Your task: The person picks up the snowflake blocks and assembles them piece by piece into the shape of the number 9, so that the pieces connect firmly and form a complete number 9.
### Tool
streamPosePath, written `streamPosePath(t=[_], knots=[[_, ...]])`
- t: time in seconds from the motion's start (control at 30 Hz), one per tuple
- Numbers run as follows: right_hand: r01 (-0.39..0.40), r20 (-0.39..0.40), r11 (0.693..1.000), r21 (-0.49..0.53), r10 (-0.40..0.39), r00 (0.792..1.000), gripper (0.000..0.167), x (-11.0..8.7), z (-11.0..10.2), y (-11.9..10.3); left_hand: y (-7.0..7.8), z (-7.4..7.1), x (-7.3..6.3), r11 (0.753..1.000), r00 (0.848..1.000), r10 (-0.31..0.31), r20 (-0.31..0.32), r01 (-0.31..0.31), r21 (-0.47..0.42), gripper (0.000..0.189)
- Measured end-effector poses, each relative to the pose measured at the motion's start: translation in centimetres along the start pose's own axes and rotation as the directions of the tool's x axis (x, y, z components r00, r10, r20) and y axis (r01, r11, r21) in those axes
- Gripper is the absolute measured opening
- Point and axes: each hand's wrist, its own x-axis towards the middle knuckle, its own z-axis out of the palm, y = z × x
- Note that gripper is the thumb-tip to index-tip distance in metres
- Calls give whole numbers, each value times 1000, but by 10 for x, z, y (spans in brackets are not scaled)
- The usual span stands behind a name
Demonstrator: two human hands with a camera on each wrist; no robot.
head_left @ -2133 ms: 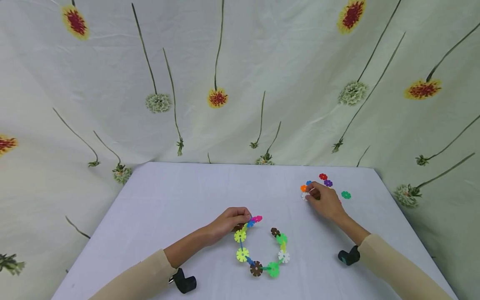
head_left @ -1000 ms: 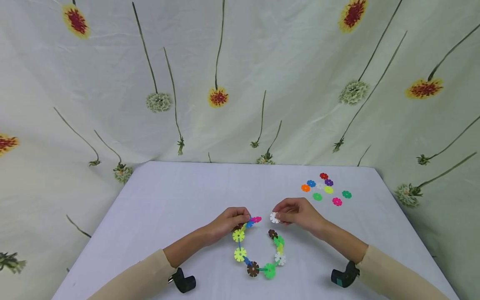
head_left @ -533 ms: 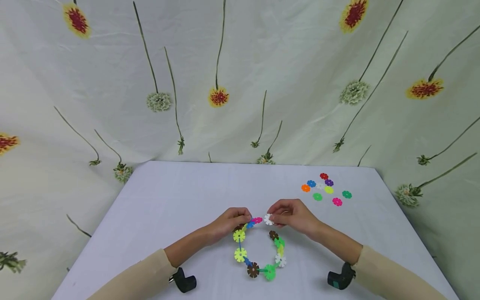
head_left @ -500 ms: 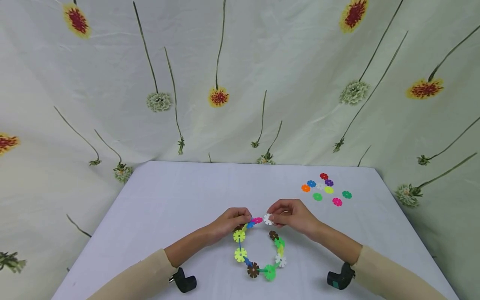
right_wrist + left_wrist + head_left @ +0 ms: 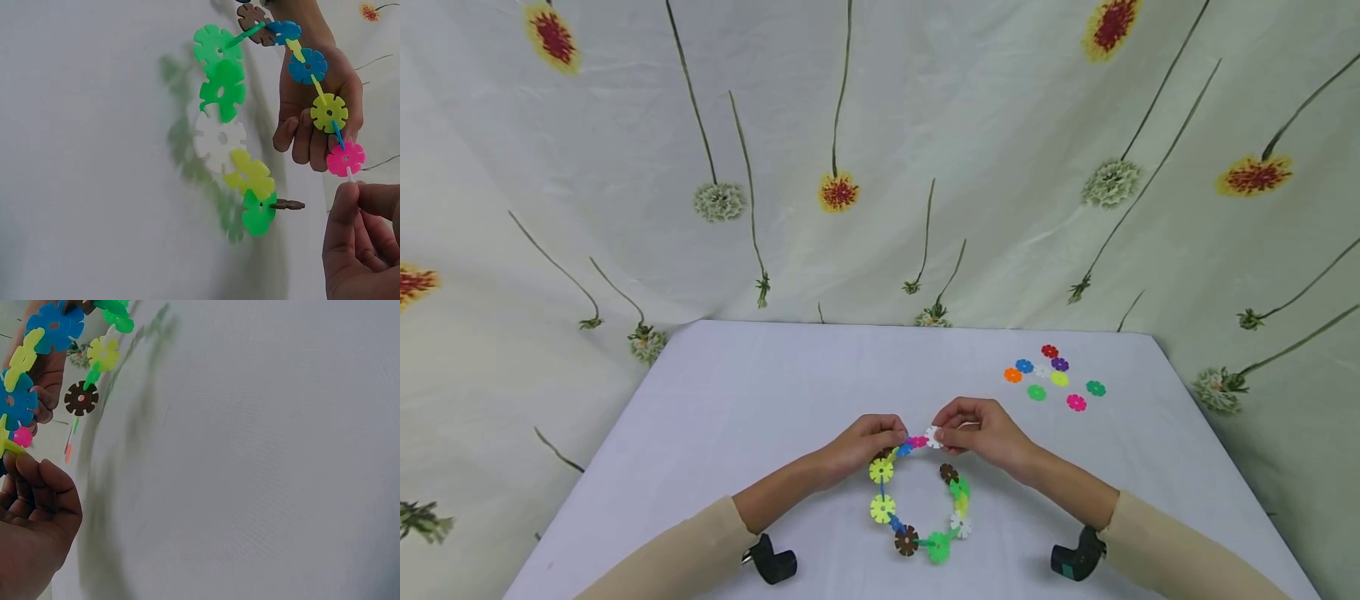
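Observation:
A curved chain of flower-shaped interlocking discs (image 5: 882, 508) hangs between and below the two hands, open at the upper right. My left hand (image 5: 859, 446) pinches the chain near its upper left end, beside a blue disc. A pink disc (image 5: 345, 159) ends that side. My right hand (image 5: 988, 429) pinches a loose white disc (image 5: 932, 437) between thumb and fingertips; its edge meets the pink disc's rim, seen edge-on in the right wrist view. The chain's other end is a brown disc (image 5: 81, 398), apart from the white one. The left fingertips partly cover the chain.
Several loose discs lie at the table's back right, among them a red one (image 5: 1049, 351), an orange one (image 5: 1012, 375) and a pink one (image 5: 1077, 402). A white cloth covers the table (image 5: 760, 383). Behind it hangs a flower-printed curtain (image 5: 880, 250).
My right hand has brought a white disc from the loose pieces leftward to the chain's pink end, closing the gap between them. The left hand has kept its pinch almost in place.

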Motion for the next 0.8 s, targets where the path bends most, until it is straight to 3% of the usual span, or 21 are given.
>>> streamPosePath(t=[0.23, 0.53, 0.8], knots=[[-28, -15, 998, 49, 29, 999, 27, -2, 5, 2, 0, 1, 1, 1000, 1000, 11, -1, -11, 10, 28], [-26, -27, 999, 35, 27, 999, 27, -4, 5, 1, 4, 2, 3, 1000, 1000, 27, 8, -27, 6, 29], [21, -16, 985, -170, -24, 1000, 35, -8, -2, 4, 3, 0, 5, 1000, 1000, 24, 0, -24, 4, 28]])
